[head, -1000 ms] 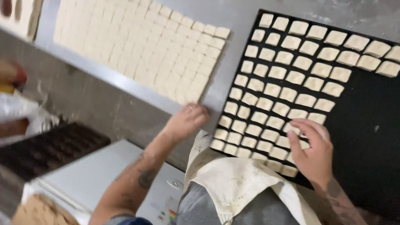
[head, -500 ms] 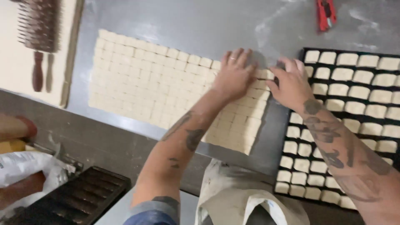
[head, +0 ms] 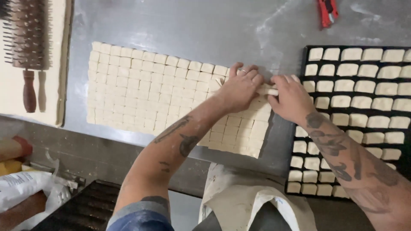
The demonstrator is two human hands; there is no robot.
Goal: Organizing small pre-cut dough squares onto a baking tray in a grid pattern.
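Observation:
A sheet of pale dough cut into small squares (head: 145,92) lies on the metal table (head: 192,25). My left hand (head: 239,87) rests on the sheet's right end, its fingers curled over the top-right squares. My right hand (head: 291,96) meets it there. Both hands pinch a short strip of dough pieces (head: 267,90) between them. To the right sits a black tray (head: 409,171) filled with rows of separated dough squares (head: 364,85).
A spiked roller with a wooden handle (head: 25,47) lies on a dough slab at the far left. A red box cutter (head: 327,12) rests at the top. Below the table edge are a dark tray (head: 81,209) and a white bag (head: 25,188).
The camera has swung left and up from the tray to the dough sheet. Both hands moved from the tray and sheet edge to the sheet's top-right corner and now grip pieces there.

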